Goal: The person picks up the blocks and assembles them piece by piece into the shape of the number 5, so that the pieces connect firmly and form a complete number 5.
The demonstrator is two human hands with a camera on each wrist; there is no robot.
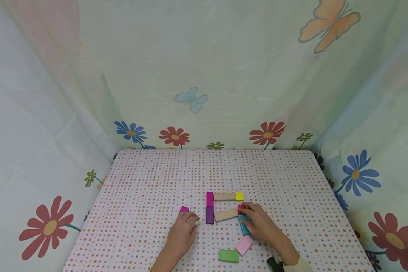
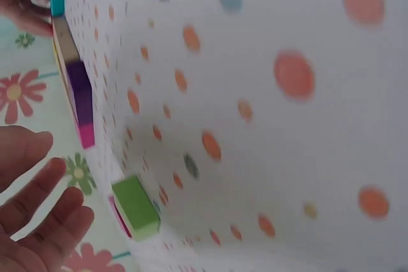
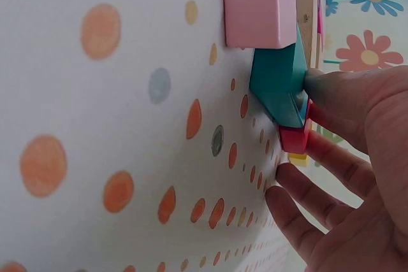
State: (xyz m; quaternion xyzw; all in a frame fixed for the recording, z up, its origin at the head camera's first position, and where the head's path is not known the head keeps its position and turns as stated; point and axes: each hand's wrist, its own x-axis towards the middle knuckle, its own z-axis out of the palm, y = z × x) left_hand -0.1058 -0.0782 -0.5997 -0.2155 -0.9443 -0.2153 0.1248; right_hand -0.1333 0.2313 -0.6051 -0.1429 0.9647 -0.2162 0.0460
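Loosely curled, my left hand (image 1: 181,232) holds nothing. A purple-topped block (image 1: 184,208) lies just beyond its fingertips. In the left wrist view this block shows a green side (image 2: 135,205), apart from the left fingers (image 2: 39,186). My right hand (image 1: 260,223) reaches over a teal block (image 1: 243,225) and a small red block (image 1: 240,210), which lie end to end. The right wrist view has the thumb (image 3: 331,93) at the teal block's edge and a finger (image 3: 335,160) at the red block; the other fingers extend past them.
A wooden block (image 1: 226,215) runs from the red block toward a purple block (image 1: 209,215). Beyond are a magenta block (image 1: 209,199), another wooden block (image 1: 224,196) and a yellow block (image 1: 239,196). Nearer lie pink (image 1: 244,245) and green (image 1: 229,255) blocks on the dotted tablecloth (image 1: 139,204).
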